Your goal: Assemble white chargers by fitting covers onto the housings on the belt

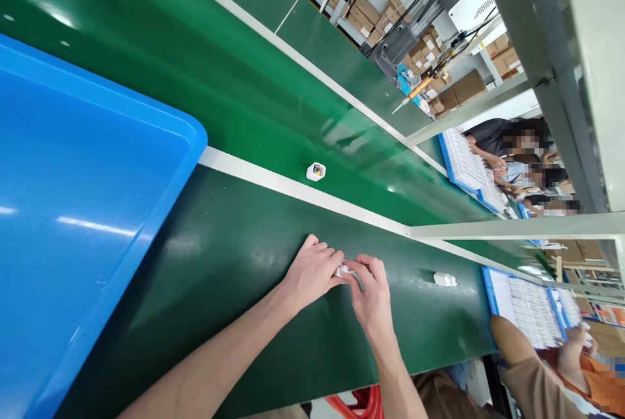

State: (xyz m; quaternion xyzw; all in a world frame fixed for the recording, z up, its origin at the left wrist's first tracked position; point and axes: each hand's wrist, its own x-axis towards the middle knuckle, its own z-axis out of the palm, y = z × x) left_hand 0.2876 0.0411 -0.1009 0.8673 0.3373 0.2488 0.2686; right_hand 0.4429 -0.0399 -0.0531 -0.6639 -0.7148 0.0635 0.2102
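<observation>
A small white plastic piece point(344, 270), perhaps a charger part, is pinched between my two hands over the dark green bench. Closed fingers of my left hand point(315, 269) grip its left end and cover much of it. From the other side, my right hand point(372, 285) holds it between thumb and fingers. Beyond them, an open-ended white charger housing point(316, 172) sits on the green belt, with parts showing inside. To the right, a white charger point(444, 280) with plug pins lies on the bench.
A large blue tray point(97, 165) takes up the left side. White rails point(303, 192) edge the belt. At the right stand blue trays filled with white pieces point(534, 308), near a co-worker's arm point(512, 341). An electric screwdriver point(420, 86) hangs beyond the belt.
</observation>
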